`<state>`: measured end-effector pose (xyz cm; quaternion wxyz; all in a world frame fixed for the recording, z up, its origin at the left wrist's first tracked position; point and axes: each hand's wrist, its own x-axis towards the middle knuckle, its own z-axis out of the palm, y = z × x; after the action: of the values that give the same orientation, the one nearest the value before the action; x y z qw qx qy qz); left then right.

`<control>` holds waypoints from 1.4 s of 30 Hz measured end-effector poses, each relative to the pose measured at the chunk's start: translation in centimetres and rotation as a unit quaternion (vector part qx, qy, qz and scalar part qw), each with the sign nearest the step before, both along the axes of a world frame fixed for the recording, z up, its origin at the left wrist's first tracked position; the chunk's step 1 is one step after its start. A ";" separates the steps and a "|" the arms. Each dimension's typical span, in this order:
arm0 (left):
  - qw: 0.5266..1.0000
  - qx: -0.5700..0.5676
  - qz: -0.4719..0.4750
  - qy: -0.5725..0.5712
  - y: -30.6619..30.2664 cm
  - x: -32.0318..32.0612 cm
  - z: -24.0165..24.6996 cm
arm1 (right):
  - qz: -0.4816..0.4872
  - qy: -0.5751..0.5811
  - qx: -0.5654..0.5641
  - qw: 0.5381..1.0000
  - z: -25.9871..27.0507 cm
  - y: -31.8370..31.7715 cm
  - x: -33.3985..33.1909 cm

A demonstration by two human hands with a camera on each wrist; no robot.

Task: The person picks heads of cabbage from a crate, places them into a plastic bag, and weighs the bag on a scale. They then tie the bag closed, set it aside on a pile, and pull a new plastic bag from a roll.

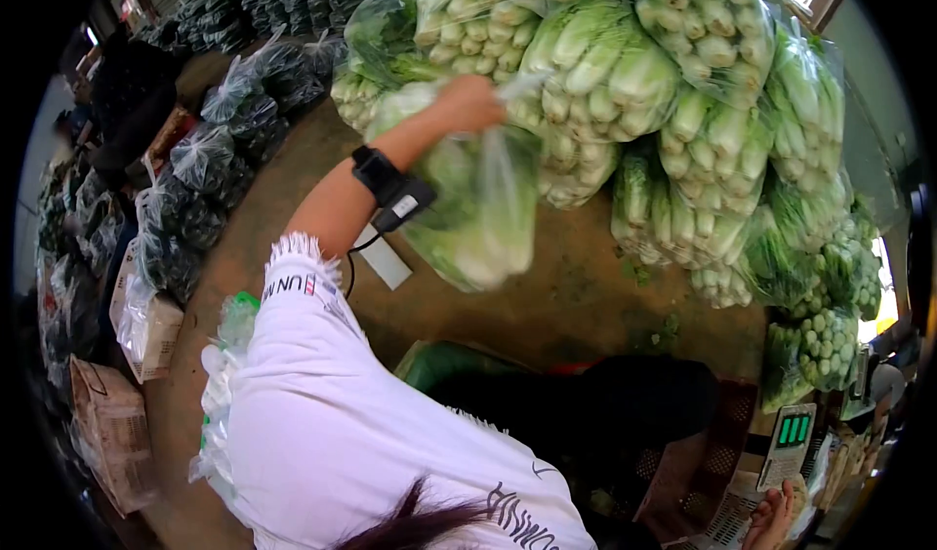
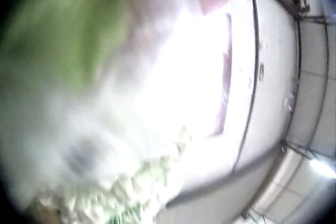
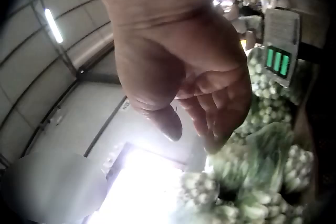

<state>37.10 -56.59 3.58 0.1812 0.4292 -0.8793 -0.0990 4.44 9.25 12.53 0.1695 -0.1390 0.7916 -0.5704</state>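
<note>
My left hand [image 1: 468, 106] grips the gathered neck of a clear plastic bag of napa cabbages [image 1: 478, 228], which hangs below it over the brown floor. Behind that hand rises a stack of similar bagged cabbages [image 1: 605, 62]. In the left wrist view the hanging bag [image 2: 68, 56] is a green and white blur. My right hand [image 1: 771, 516] is low at the right, beside a scale display [image 1: 791, 438] with green lit digits. Seen in the right wrist view, the right hand [image 3: 194, 77] has loosely bent fingers and holds nothing.
Bags of dark greens [image 1: 205, 169] line the left side, with a person in dark clothes [image 1: 132, 91] beyond. Crates [image 1: 112, 433] stand at lower left. A reddish plastic crate [image 1: 683, 472] is below the scale. White plastic bags [image 1: 220, 394] lie beside my left side.
</note>
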 end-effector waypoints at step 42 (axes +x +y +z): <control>0.956 -0.209 0.203 -0.042 -3.4 20.3 -24.0 | -0.156 -0.167 0.257 0.939 -18.2 4.2 -7.3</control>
<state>57.44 -59.99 -20.44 0.2461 0.5548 -0.7815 0.1442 -2.91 13.43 -5.62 0.2384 0.1321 0.8830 -0.3820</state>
